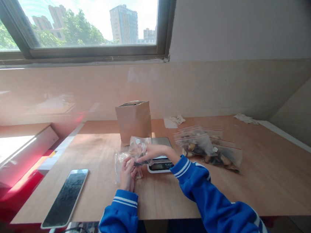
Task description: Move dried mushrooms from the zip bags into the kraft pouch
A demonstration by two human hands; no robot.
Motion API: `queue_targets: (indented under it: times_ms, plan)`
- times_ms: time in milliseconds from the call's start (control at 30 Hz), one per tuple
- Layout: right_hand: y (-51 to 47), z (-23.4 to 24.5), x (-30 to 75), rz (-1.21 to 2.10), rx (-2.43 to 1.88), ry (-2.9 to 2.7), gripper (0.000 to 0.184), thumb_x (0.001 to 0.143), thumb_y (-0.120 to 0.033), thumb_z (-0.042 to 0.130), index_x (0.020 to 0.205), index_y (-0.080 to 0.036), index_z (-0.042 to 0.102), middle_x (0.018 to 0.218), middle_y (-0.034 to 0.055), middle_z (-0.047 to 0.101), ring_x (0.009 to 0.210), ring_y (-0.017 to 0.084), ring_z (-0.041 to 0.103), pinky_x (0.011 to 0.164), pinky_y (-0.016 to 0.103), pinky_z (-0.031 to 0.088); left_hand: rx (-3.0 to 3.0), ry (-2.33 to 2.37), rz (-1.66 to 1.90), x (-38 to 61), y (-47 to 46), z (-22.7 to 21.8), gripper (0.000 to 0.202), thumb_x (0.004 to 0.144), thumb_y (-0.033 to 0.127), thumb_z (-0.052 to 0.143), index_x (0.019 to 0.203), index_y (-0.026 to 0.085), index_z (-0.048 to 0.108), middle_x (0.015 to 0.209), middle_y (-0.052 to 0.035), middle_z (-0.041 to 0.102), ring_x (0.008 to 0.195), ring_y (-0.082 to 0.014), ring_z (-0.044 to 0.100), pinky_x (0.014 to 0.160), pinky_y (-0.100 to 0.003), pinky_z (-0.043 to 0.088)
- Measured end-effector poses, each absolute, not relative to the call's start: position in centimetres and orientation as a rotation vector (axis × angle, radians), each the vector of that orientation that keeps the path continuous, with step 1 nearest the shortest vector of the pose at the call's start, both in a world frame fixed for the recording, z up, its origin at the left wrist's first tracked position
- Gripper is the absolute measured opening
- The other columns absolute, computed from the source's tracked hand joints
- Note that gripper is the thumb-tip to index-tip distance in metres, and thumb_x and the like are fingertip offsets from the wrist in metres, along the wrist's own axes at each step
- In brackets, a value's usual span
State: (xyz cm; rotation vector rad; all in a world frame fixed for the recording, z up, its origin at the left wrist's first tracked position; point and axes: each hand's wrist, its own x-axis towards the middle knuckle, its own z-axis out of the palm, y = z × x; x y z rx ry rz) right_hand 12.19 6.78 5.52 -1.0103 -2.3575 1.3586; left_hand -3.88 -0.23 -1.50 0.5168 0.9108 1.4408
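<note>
Both of my hands hold a small clear plastic bag (137, 148) just above the wooden table (263, 186). My left hand (128, 175) grips its lower left part with fingers curled. My right hand (155, 153) pinches the bag's lower edge from the right. Behind the hands sits a small digital kitchen scale (161, 160) with a metal top. A brown paper bag (134, 121) stands upright behind the scale. More clear plastic (118, 165) lies under my left hand.
Several filled zip bags with red strips (209, 148) lie right of the scale. A phone (66, 197) lies at the table's left. Crumpled paper (174, 121) rests near the wall, another scrap (246, 118) at far right. Red and white boxes (18, 157) stand left.
</note>
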Motion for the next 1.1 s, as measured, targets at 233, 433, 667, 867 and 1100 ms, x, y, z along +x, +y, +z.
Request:
queue_targets:
  times_ms: [233,433,667,867,1100]
  plan:
    - [6.4,5.5,12.1,1.293,-0.860,-2.254,0.042,0.071,-0.041,0.071,0.101,-0.014,0.061,0.085,0.0026,0.064,0.070,0.013,0.057,0.058,0.021,0.046,0.516,0.904,1.441,-3.8,-0.3,-1.4,0.038,0.062,0.023,0.078,0.094,0.017,0.057,0.082,-0.0031,0.070,0.073,-0.0140,0.068,0.071,-0.026,0.055]
    - [7.0,5.3,11.8,1.156,-0.922,-2.123,0.034,0.071,-0.041,0.070,0.089,-0.012,0.063,0.081,0.0032,0.063,0.071,0.015,0.055,0.061,0.024,0.045,0.491,0.879,1.454,-3.8,-0.2,-1.5,0.032,0.067,0.021,0.075,0.094,0.018,0.058,0.091,-0.0043,0.071,0.080,-0.0144,0.069,0.075,-0.027,0.054]
    - [6.5,5.1,11.3,1.242,-0.881,-2.071,0.042,0.070,-0.043,0.072,0.097,-0.013,0.060,0.082,0.0019,0.062,0.067,0.013,0.054,0.059,0.023,0.044,0.498,0.899,1.468,-3.9,-0.2,-1.7,0.032,0.065,0.024,0.077,0.090,0.017,0.058,0.087,-0.0035,0.070,0.074,-0.0131,0.068,0.072,-0.025,0.053]
    - [6.4,4.7,10.9,1.237,-0.829,-2.072,0.039,0.074,-0.048,0.067,0.096,-0.016,0.064,0.087,0.0027,0.065,0.078,0.016,0.058,0.068,0.025,0.046,0.534,0.901,1.467,-3.9,-0.2,-1.8,0.033,0.063,0.026,0.078,0.089,0.016,0.060,0.084,-0.0023,0.070,0.071,-0.0120,0.066,0.069,-0.023,0.054]
    - [6.9,4.2,10.8,1.100,-0.978,-1.940,0.036,0.073,-0.046,0.067,0.085,-0.012,0.062,0.078,0.0020,0.062,0.069,0.014,0.055,0.062,0.025,0.044,0.477,0.871,1.485,-4.0,0.0,-1.8,0.030,0.071,0.018,0.071,0.100,0.016,0.063,0.093,-0.0058,0.071,0.072,-0.0108,0.068,0.068,-0.021,0.054]
